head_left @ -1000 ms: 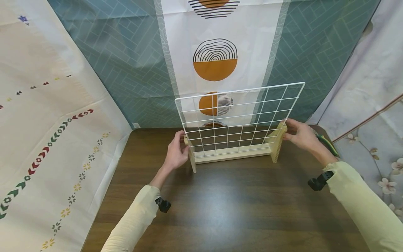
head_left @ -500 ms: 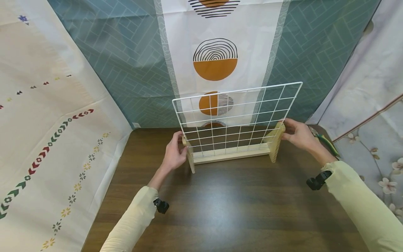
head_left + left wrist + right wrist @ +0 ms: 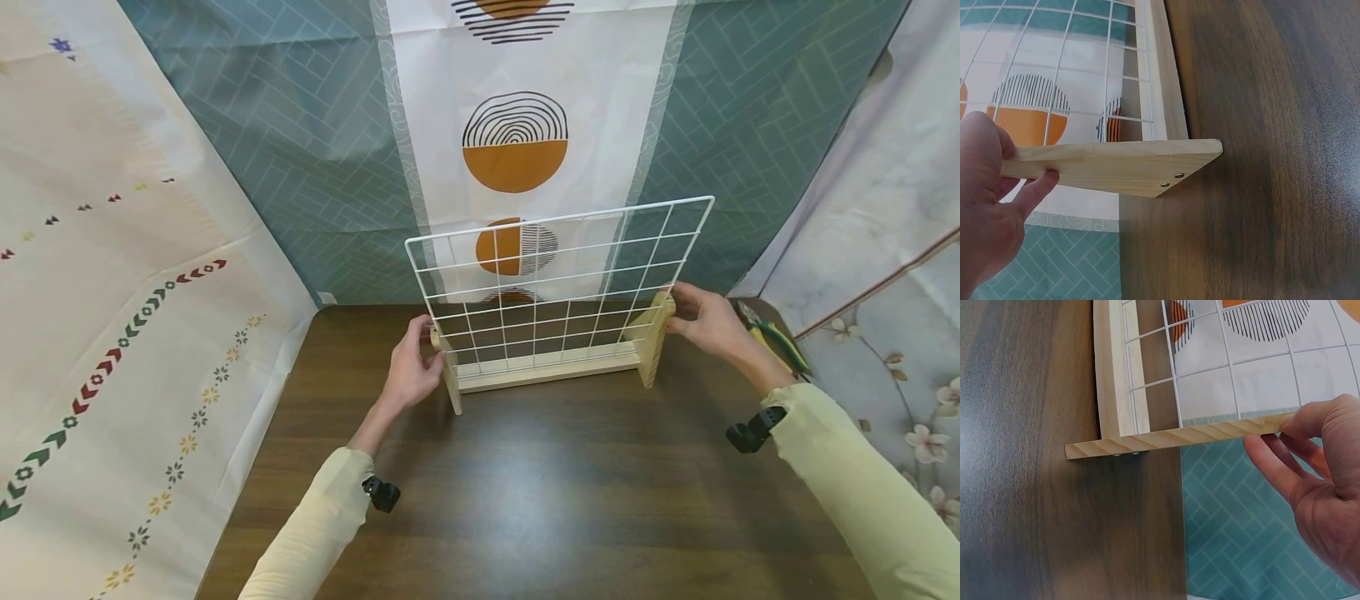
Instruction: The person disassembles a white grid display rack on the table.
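Observation:
A wooden rack with a white wire grid [image 3: 555, 283] stands on the brown table, its grid upright between two pale wooden side panels and a wooden bottom board [image 3: 547, 368]. My left hand [image 3: 411, 367] grips the upper end of the left side panel [image 3: 1116, 164]; two metal screw heads show low on that panel in the left wrist view. On the other side, my right hand [image 3: 708, 318] pinches the top of the right side panel [image 3: 1179, 439] between thumb and fingers. The grid's lower edge runs along the bottom board.
Pliers [image 3: 772, 337] with green and yellow handles lie at the table's back right corner, beyond my right hand. Patterned cloths hang behind the table [image 3: 540, 500] and on both sides. Each wrist wears a small black camera.
The rack has shifted slightly to the left, with both hands moving along on its side panels. More of the pliers shows beside my right wrist.

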Demonstrator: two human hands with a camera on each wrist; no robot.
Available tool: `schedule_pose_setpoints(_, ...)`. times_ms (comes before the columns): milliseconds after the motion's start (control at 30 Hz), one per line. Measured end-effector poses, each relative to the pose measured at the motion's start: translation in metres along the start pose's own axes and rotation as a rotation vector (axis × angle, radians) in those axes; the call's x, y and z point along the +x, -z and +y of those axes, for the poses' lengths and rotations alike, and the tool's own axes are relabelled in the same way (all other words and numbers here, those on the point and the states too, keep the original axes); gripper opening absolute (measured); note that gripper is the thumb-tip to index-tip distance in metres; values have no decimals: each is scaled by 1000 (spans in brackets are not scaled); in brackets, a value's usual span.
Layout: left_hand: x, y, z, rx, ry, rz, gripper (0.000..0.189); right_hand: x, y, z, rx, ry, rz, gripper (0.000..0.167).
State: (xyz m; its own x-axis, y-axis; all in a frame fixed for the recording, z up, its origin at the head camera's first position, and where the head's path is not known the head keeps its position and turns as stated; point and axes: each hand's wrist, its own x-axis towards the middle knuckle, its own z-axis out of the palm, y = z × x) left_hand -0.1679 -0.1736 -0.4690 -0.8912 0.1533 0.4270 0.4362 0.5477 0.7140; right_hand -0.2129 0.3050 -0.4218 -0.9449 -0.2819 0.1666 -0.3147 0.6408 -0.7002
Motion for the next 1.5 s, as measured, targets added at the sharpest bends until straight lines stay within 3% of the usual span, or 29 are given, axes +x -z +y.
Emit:
schedule_pose_setpoints(567, -6, 7, -7, 19, -41, 32, 56, 3, -8, -7, -11, -3, -14, 51)
schedule_pose_setpoints(1500, -14, 14, -8, 44, -24, 45, 57, 8, -14, -11, 13, -30, -56, 54)
